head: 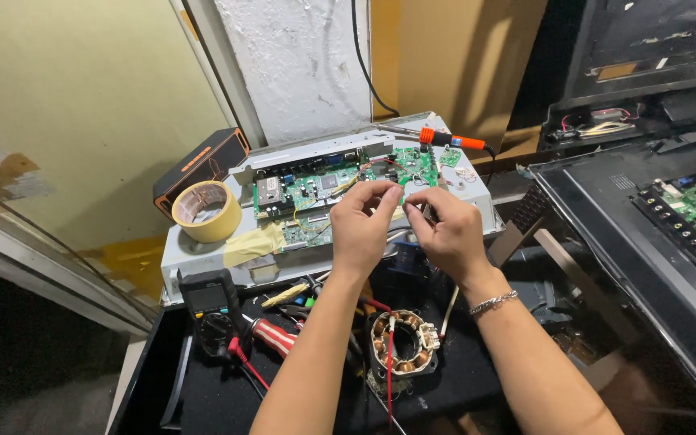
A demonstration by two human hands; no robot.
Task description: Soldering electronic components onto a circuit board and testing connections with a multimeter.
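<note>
Both hands meet just in front of the green circuit board (340, 189), and between their fingertips is something thin and small, most likely a wire lead or a fine part; it is too small to tell which. The left hand (360, 225) has thumb and forefinger pressed together in a pinch at its upper end, the other fingers curled. The right hand (445, 229) pinches in the same way from the other side, a chain bracelet (493, 303) on its wrist.

To do this fine work well, I judge that the 2 pinches should stay close together and steady, wrists low, with the piece held clear of the board's parts.

The board lies in a grey metal chassis (203, 258), with yellowish tape stuck across its near edge. At the board's far right corner rests a soldering iron (441, 138) with an orange grip. Left of the board sits a roll of tape (206, 211), and beyond that a black and orange speaker (203, 165). Nearer than the board, below the hands, lie a copper-wound motor stator (403, 342), a red-handled screwdriver (274, 337) and a multimeter (209, 310).
</note>
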